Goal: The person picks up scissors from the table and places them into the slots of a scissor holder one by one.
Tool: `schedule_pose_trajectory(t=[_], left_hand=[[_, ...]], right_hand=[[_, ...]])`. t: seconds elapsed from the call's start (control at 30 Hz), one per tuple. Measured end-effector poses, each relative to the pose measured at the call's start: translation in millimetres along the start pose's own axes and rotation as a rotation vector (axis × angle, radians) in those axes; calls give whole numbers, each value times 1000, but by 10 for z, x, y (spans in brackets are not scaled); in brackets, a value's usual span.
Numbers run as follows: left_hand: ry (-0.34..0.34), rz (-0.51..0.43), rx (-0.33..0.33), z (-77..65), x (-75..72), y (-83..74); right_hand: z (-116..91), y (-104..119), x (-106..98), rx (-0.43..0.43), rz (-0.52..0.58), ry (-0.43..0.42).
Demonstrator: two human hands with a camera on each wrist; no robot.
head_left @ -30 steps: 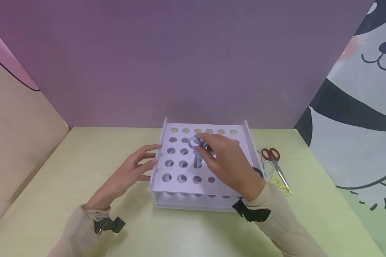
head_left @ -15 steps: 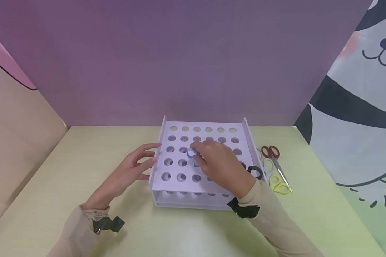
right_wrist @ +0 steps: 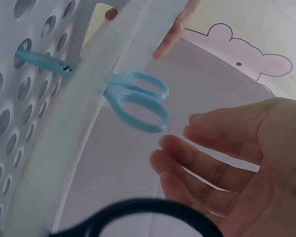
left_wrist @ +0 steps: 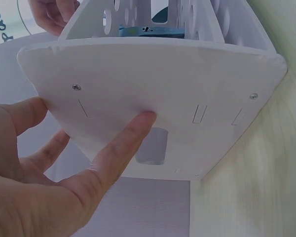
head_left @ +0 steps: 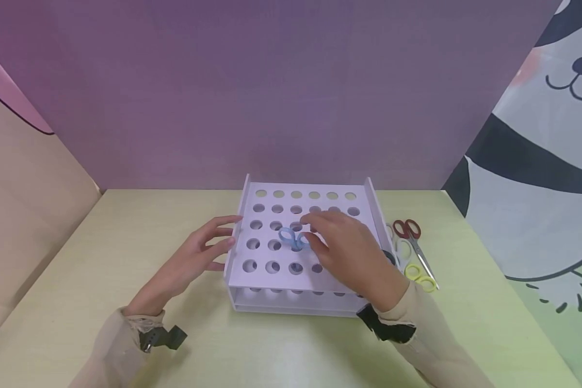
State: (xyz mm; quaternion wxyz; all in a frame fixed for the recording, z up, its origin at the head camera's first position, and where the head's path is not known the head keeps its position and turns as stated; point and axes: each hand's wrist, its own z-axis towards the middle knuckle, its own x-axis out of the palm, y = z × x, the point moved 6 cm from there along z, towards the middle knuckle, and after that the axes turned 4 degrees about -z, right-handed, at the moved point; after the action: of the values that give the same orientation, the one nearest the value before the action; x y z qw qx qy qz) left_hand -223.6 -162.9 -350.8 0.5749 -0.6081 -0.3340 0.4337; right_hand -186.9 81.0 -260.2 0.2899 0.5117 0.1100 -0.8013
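Observation:
A pair of light blue scissors (head_left: 298,244) stands in a hole of the white rack (head_left: 267,281), handles up above the perforated top. In the right wrist view its blade part (right_wrist: 47,63) runs down through the rack. Just right of the handles is my right hand (head_left: 351,250); its fingers are loosely bent, apart from the scissors, and hold nothing. My left hand (head_left: 191,261) touches the rack's left side panel (left_wrist: 138,74) with outstretched fingers. A black scissors handle (right_wrist: 148,203) also sticks up from the rack, partly hidden in the head view behind my right hand.
Right of the rack on the table (head_left: 465,323) lie scissors with red handles (head_left: 407,230), yellow handles (head_left: 419,277) and white handles (head_left: 404,249). A purple partition (head_left: 291,97) rises behind the rack. A panda picture (head_left: 538,215) covers the right wall.
The blue scissors went down into the hole while my right hand pinched their handles. My right hand has now let go and moved slightly right. The left hand stays at the side panel.

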Motion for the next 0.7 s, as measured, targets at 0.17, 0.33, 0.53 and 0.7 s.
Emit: schedule_pose_trajectory(t=[0.17, 0.33, 0.53, 0.7], left_hand=[[-2, -9, -12, -5, -8, 24], [-11, -13, -10, -28, -8, 40], [-19, -7, -14, -60, -9, 34], [-27, 9, -20, -97, -44, 6]], right_hand=[[-63, -27, -112, -12, -3, -70], [-177, -71, -294, -57, 25, -174], [-375, -169, -488, -84, 39, -284], [-514, -252, -550, -52, 35, -308]])
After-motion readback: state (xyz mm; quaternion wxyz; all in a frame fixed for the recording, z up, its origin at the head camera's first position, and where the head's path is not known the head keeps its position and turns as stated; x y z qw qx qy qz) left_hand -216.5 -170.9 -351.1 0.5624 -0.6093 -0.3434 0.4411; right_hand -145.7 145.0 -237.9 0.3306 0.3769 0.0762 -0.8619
